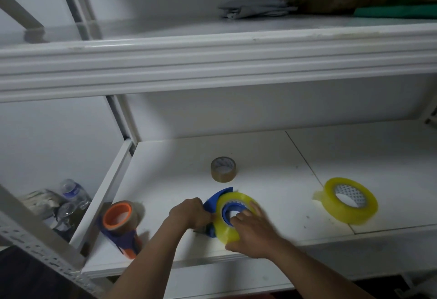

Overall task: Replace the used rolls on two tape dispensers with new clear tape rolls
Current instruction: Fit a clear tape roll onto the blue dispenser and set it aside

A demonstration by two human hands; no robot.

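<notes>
Blue plastic tape dispenser (214,201): lies on its side on the white lower shelf board (272,154), near the front edge, mostly hidden under a roll and both hands.
Clear yellowish tape roll on the dispenser (230,231): seated round the blue hub, its open core facing up.
Left hand (189,212): fingers curled round the blue dispenser's body at the roll's left side, gripping it.
Right hand (251,231): spread over the seated roll's right half, fingers across the top face and hub, thumb at the near rim; blurred, so the exact contact cannot be told.
2nd clear yellowish tape roll (350,200): lies flat, well apart to the right, a short loose tail at its left.
Small brown tape roll (223,169): stands flat behind the blue dispenser, apart from it.
Blue-and-orange tape dispenser (121,224): at the shelf's left end, carrying a brown roll on an orange hub.
Clear plastic water bottle (74,192): beyond the shelf's left edge, among crumpled clutter.
</notes>
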